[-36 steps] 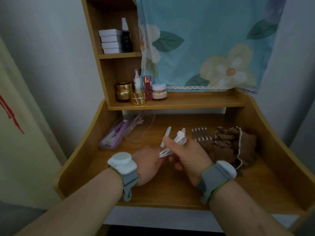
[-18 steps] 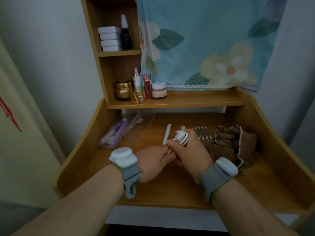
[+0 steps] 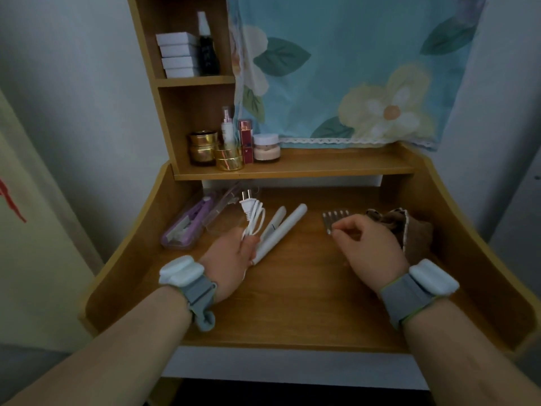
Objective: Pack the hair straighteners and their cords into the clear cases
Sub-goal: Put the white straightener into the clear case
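While your left hand [image 3: 231, 256] grips the white straightener [image 3: 281, 230] and its looped cord [image 3: 253, 219], keep the right hand [image 3: 367, 244], fingers loosely curled and empty, free to steady the open clear case [image 3: 225, 213].

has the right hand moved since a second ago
Yes. The right hand let go of the white straightener and went right, toward the brown cloth.

White straightener [image 3: 281, 230], looped cord [image 3: 254, 218]

Room lighting is dim and cool, with soft diffuse shadows. The wooden desk top [image 3: 307, 288] carries no glare. Wide-angle distortion bows the frame edges. Detail is slightly soft throughout.
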A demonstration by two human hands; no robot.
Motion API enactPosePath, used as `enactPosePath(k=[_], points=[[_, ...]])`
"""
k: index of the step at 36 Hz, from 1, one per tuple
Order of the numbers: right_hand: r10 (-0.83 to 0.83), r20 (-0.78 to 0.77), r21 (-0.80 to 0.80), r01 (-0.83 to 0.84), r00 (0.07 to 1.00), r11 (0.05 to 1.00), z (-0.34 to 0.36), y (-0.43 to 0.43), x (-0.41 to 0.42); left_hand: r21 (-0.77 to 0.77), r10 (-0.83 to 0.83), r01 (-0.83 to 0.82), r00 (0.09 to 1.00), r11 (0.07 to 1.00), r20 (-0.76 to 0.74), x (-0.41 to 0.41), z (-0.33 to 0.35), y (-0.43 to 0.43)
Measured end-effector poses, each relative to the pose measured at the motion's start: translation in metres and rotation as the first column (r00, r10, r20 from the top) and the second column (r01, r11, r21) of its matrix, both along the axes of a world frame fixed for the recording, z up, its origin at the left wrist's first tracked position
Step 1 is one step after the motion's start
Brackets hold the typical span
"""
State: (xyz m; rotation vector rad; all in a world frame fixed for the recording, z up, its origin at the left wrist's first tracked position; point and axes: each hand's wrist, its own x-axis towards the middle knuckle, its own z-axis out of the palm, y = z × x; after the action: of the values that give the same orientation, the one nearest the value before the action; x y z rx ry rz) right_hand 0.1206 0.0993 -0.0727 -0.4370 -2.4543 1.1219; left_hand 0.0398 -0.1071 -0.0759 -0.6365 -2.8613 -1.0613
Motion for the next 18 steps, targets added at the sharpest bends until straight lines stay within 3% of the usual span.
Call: enactPosePath(k=[4, 9, 13, 18], points=[[-0.081, 0.018, 0.2, 0.076, 0.997, 0.977, -0.001, 0.008, 0.004, -0.064, -0.005, -0.001, 0.997, 0.998, -0.082, 0.001, -0.001, 0.003], [-0.323, 0.158, 0.489, 0.211, 0.933, 0.847, 0.0, 0.013, 0.012, -0.042, -0.022, 0.019, 0.997, 0.999, -0.071, 0.004, -0.004, 0.005], [-0.375, 0.278, 0.464, 0.218, 0.885, 0.859, -0.006, 0.014, 0.014, -0.02, -0.031, 0.03, 0.999, 0.999, -0.03, 0.007, -0.002, 0.004], [-0.282, 0.286, 0.393, 0.156, 0.916, 0.906, 0.0, 0.023, 0.016, -0.008, -0.036, 0.036, 0.999, 0.999, -0.019, 0.01, -0.002, 0.002]])
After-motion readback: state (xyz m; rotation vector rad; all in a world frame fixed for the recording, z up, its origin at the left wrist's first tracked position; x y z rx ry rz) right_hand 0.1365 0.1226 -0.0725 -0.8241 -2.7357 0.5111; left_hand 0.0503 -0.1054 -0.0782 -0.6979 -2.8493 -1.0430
